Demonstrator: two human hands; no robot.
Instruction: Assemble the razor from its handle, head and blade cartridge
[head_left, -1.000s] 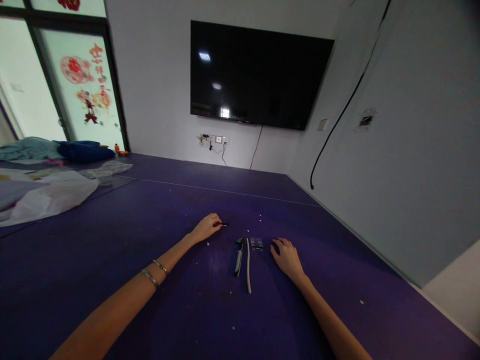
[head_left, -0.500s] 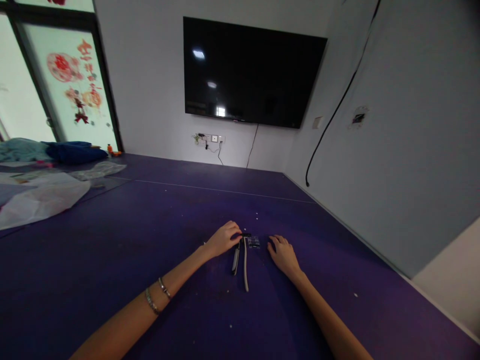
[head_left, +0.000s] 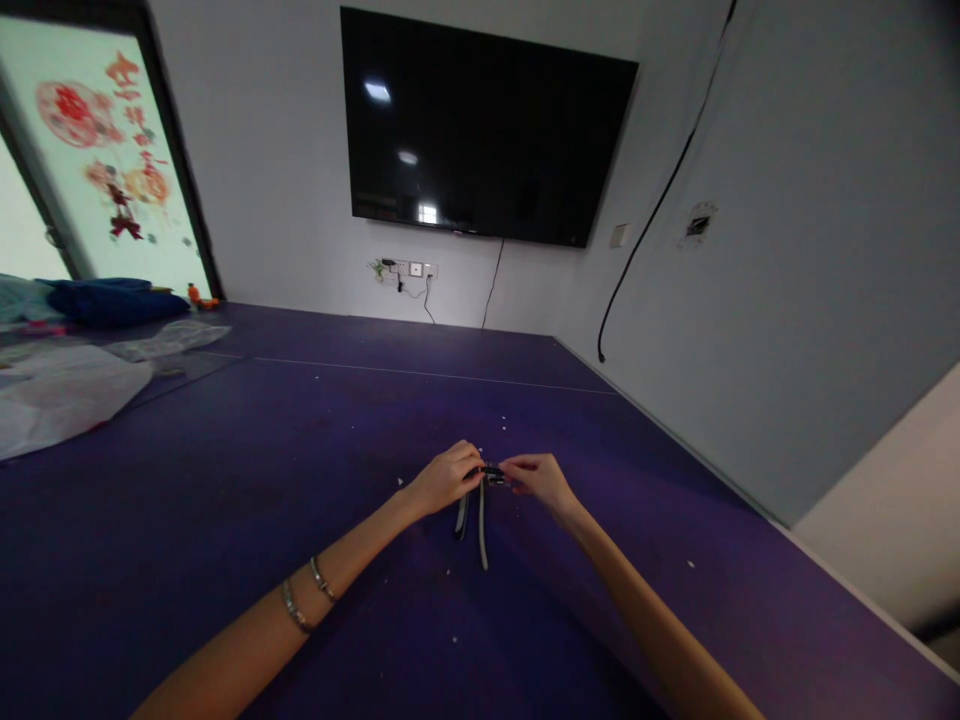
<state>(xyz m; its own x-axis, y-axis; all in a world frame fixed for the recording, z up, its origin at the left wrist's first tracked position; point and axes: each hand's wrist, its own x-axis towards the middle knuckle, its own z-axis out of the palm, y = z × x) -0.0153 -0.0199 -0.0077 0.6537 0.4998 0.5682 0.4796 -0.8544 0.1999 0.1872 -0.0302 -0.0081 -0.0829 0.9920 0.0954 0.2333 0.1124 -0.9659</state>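
Note:
In the head view, a small dark piece [head_left: 492,470] lies between my hands on the purple surface; its kind is too small to make out. My left hand [head_left: 447,477] is closed on its left end. My right hand [head_left: 541,478] pinches at its right end, thumb and fingertips together. Just under it shows a small shiny, see-through piece [head_left: 496,481], partly hidden by the fingers. Two slim strips point back toward me: a pale one [head_left: 482,530] and a dark-and-pale one [head_left: 461,518] below my left fingers. Whether the strips join the dark piece cannot be seen.
The purple surface [head_left: 337,420] bears scattered white bits. Clear and white plastic sheeting [head_left: 82,390] lies at the left, with blue cloth [head_left: 112,300] behind it. A black cable [head_left: 637,255] hangs down the right wall. A television [head_left: 487,125] is mounted ahead.
My right hand has come left from the bare surface and closed on the dark piece. My left hand keeps its hold. The view has shifted slightly to the right.

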